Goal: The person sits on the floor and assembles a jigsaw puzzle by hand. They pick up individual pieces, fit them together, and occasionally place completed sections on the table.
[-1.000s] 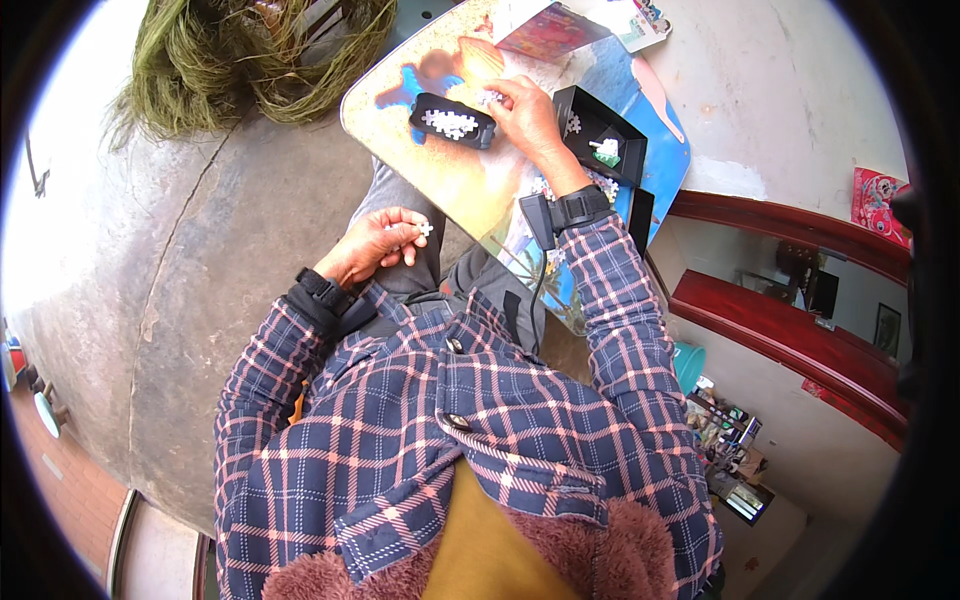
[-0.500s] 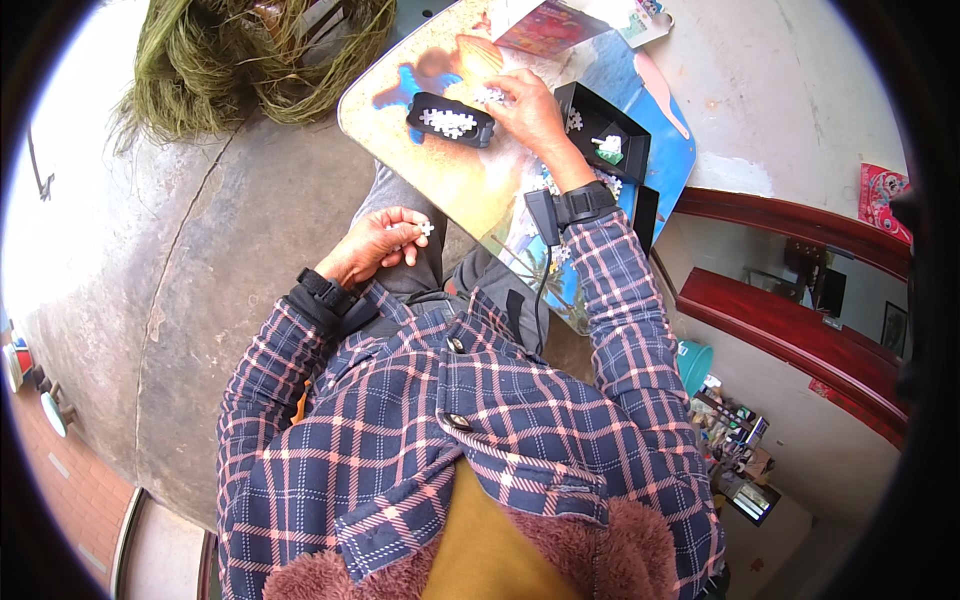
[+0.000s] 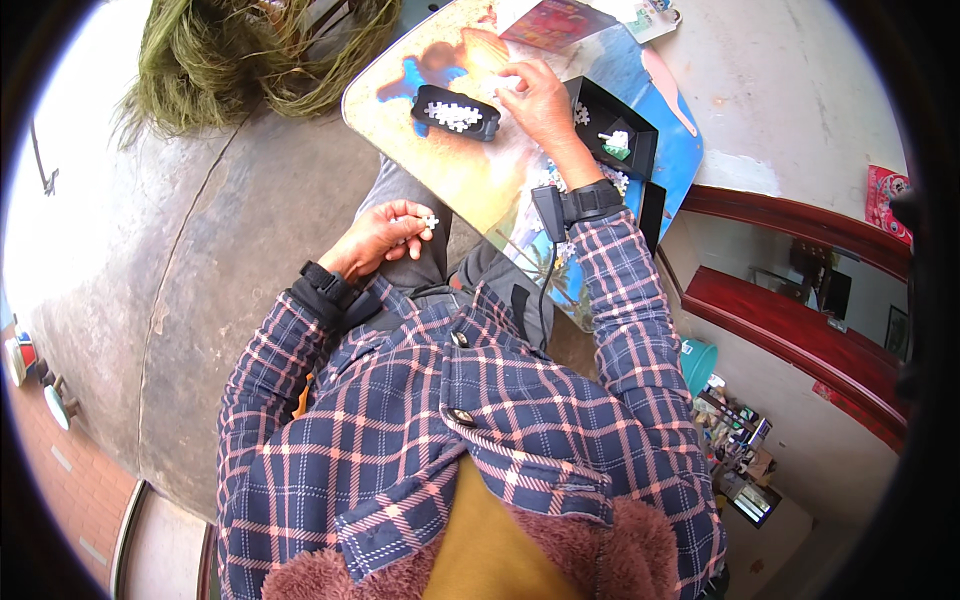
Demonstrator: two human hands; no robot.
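My left hand (image 3: 385,238) is over my left thigh, its thumb and fingers closed on small white jigsaw puzzle pieces (image 3: 431,222). Above the patterned tabletop (image 3: 480,175), my right hand (image 3: 543,108) pinches a whitish bit (image 3: 511,84) that looks like another puzzle piece, partly covered by the fingers. Left of that hand, a small black tray (image 3: 487,132) holds several white puzzle pieces (image 3: 455,115). A larger black box (image 3: 640,135) stands just right of the right hand, with a few white pieces and a green-and-white item (image 3: 615,146) inside.
More loose pieces (image 3: 562,180) lie under my right wrist. Toward the far edge are a reddish card (image 3: 555,24) and a pink flat-handled object (image 3: 668,90). A cable (image 3: 543,300) hangs from my right wrist device. Green fibrous strands (image 3: 200,75) lie at far left.
My right hand has shifted slightly right, away from the small tray, and less white shows at its fingertips. My left hand keeps its hold nearly in place. The view has moved a little.
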